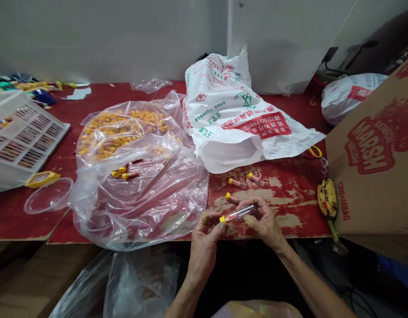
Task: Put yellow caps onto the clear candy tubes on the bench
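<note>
Both hands hold a clear plastic tube [239,213] with a yellow cap at its left end and reddish contents inside. My left hand [204,238] pinches it near the cap, and my right hand [261,218] grips the far end. Just above my hands, several similar capped tubes [236,183] lie on the worn red table [283,198]. To the left, a clear plastic bag [141,198] covers a heap of loose yellow caps [114,132] and a few tubes.
A white printed plastic bag [237,119] lies at the back of the table. On the right are a cardboard box [372,150], a spotted banana [327,198] and yellow-handled scissors [315,152]. A white plastic crate [21,137] and a clear round container [48,195] stand at the left.
</note>
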A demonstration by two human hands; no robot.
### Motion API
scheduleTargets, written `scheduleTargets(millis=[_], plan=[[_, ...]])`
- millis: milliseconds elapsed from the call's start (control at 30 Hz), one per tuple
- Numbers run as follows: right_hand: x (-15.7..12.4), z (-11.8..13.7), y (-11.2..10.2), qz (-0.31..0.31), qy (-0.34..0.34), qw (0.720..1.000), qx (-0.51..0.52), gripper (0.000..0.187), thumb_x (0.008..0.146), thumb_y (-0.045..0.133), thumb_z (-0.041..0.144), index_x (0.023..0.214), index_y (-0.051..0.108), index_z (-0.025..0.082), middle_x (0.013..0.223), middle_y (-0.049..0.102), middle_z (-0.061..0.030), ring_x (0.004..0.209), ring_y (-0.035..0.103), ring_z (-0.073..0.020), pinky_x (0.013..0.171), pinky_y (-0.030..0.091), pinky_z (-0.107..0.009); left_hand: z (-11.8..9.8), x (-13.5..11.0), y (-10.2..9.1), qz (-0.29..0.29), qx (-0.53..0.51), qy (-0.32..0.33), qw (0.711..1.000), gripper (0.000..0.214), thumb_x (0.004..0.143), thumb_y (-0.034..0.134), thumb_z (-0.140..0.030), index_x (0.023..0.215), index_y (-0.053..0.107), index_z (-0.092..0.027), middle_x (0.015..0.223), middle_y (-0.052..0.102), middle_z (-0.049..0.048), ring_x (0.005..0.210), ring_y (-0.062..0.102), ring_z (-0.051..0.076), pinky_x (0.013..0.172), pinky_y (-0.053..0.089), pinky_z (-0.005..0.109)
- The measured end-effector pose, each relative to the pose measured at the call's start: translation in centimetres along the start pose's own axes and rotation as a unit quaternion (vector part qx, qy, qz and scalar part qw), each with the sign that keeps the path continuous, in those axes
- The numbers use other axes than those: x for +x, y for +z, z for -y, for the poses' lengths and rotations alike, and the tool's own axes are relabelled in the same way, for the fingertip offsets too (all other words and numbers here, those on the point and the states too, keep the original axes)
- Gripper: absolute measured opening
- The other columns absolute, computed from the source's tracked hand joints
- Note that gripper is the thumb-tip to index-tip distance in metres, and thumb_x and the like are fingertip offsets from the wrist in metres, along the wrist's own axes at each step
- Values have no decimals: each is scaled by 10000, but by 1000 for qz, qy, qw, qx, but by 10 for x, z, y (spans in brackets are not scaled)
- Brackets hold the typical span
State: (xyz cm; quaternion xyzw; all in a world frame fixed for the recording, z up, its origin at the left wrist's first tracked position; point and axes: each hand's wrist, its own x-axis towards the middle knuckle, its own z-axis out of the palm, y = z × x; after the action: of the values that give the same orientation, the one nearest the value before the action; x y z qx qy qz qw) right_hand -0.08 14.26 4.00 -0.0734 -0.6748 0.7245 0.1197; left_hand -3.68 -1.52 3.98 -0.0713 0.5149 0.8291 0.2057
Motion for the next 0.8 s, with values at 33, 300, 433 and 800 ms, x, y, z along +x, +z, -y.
scheduleTargets(millis=[33, 300, 433, 800], plan=[[-2, 1, 0, 7, 0, 1000, -13, 249, 761, 652, 310, 932, 500, 211, 930, 644, -39, 790, 623, -154, 702, 513, -285, 3, 0, 0, -1, 11, 10, 1000, 281, 620, 794, -244, 849, 648, -170, 755, 631, -3, 620, 564, 102, 607, 466, 210], [-10, 0, -7, 106, -23, 973, -202, 210, 853, 561, 294, 1049, 591, 224, 945, 658, -30, 843, 615, -159, 737, 498, -277, 16, -6, 4, -24, 69, 37, 997, 235, 713, 740, -322, 910, 716, -197, 882, 693, 23, 821, 622, 156, 766, 491, 235], [-16, -10, -5, 98, -106, 964, -222, 237, 885, 521, 258, 1107, 595, 225, 1053, 654, -52, 977, 606, -167, 859, 484, -295, 19, -14, 10, -11, 120, 40, 992, 317, 768, 671, -409, 1006, 710, -204, 954, 695, 45, 864, 629, 186, 798, 498, 271], [-26, -17, -15, 19, 56, 991, -122, 247, 834, 562, 383, 975, 663, 207, 845, 660, -25, 692, 603, -136, 619, 485, -244, 33, -5, 6, 96, 210, 40, 972, 319, 837, 584, -414, 1077, 682, -227, 1225, 599, 80, 1171, 512, 257, 1006, 392, 365]])
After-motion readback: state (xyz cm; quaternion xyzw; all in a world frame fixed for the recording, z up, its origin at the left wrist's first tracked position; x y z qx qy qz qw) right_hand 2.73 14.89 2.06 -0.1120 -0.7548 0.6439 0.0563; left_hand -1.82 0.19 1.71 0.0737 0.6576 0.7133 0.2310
